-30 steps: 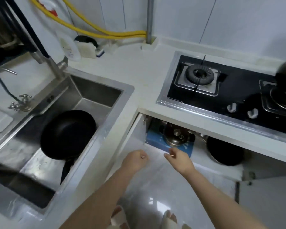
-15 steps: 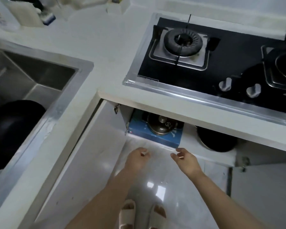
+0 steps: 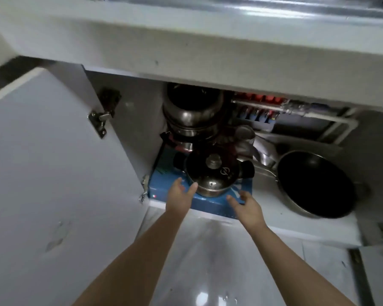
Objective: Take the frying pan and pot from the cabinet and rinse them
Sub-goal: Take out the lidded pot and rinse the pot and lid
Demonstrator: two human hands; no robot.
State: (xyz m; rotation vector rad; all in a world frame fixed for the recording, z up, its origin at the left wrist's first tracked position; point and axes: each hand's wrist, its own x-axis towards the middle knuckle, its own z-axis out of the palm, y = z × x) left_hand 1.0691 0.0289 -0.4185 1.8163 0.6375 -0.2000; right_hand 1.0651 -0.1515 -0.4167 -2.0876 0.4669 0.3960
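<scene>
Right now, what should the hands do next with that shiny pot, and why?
Probably reach a little further in and take the lidded pot by its two black side handles. Both hands are open, the left hand near the pot's left side and the right hand just short of its right side, and neither grips anything. The pot sits on a blue box at the cabinet's front.

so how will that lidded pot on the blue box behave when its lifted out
The pot looks like rigid metal, so it should hold its shape and probably feel fairly heavy. Its lid seems to rest loose, so it may slide if tilted. The two side handles suit a level lift with the left hand and right hand.
</scene>
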